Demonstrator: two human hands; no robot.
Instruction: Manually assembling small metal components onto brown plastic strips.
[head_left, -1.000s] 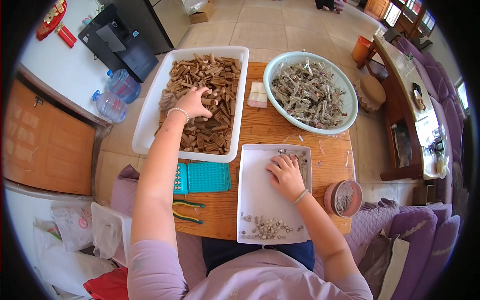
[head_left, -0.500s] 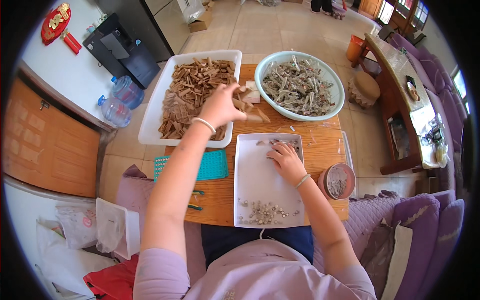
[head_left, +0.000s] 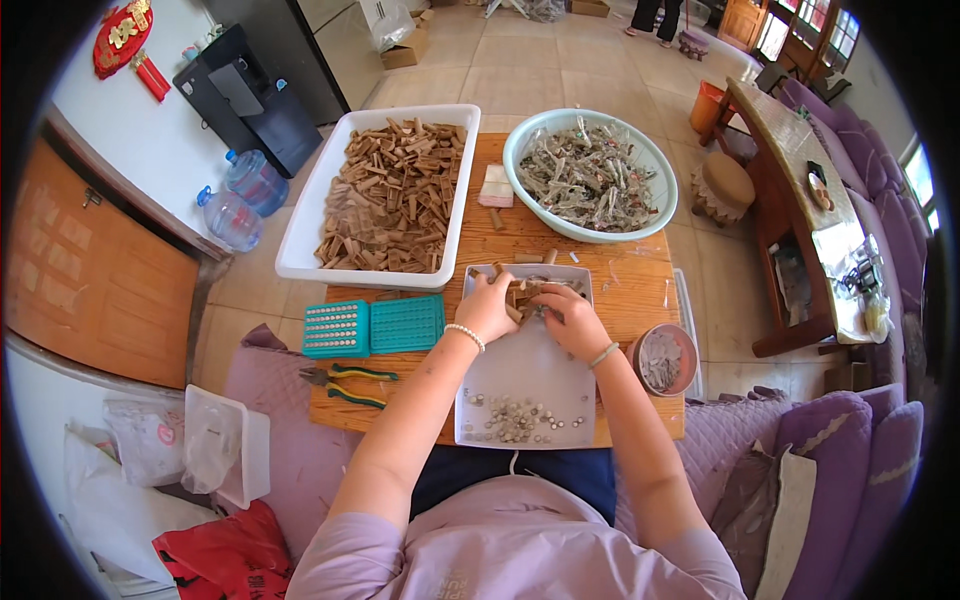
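Both hands meet at the far end of a small white tray (head_left: 530, 375) on the wooden bench (head_left: 640, 290): our left hand (head_left: 487, 308) is curled around a bunch of short brown wooden pieces (head_left: 520, 295), and our right hand (head_left: 572, 320) has its fingers closed on the same cluster from the other side. We cannot tell exactly how many pieces each hand grips, since the fingers cover them.

Near our body, at the tray's close end, lies a modest scatter of small silvery bits (head_left: 515, 418); we judge this the finished yield so far, and it looks slight. Beyond our left hand, a large white tray (head_left: 310, 225) is heaped nearly full with brown pieces (head_left: 395, 195). Beyond our right hand, a pale green basin (head_left: 655, 165) holds a dense tangle of grey strips (head_left: 585, 175). By our reading, most of the stock remains to be worked.

To the left of our left hand sit two teal perforated blocks (head_left: 372, 326), and nearer us a pair of green-handled pliers (head_left: 345, 383), untouched. Just right of our right hand stands a small round brown bowl (head_left: 662, 358) with greyish scraps inside. A folded pale packet (head_left: 497, 187) rests between the two big containers.
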